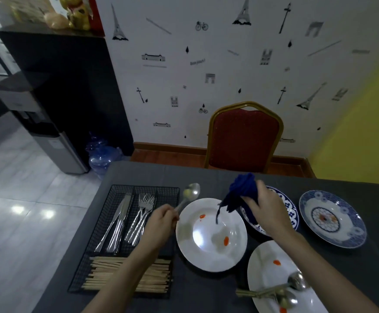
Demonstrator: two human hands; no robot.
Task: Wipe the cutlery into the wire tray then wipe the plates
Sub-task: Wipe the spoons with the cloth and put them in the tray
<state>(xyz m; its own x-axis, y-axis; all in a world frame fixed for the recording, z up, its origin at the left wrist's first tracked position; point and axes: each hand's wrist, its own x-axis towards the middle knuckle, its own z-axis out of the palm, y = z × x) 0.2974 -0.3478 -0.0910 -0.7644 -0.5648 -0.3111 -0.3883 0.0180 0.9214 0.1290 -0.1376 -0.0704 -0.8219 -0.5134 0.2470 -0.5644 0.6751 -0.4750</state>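
Observation:
My left hand point(162, 221) grips a silver spoon point(190, 192) by its handle, bowl pointing away, between the wire tray and a white plate. My right hand point(266, 211) holds a bunched dark blue cloth point(242, 192) above that white plate point(211, 256), which has orange smears. The black wire tray point(107, 222) at left holds knives point(116, 224), forks point(141, 213) and several wooden chopsticks point(125, 275). A second white plate point(265, 260) at lower right carries two spoons point(295, 281) and orange smears. Two blue patterned plates point(332, 219) lie at right, one point(291, 213) partly hidden by my right hand.
The table point(206, 290) has a dark grey cloth. A red chair point(245, 136) with a gold frame stands at its far side against the wall. A blue water jug point(101, 157) and a water dispenser point(55, 150) stand on the tiled floor to the left.

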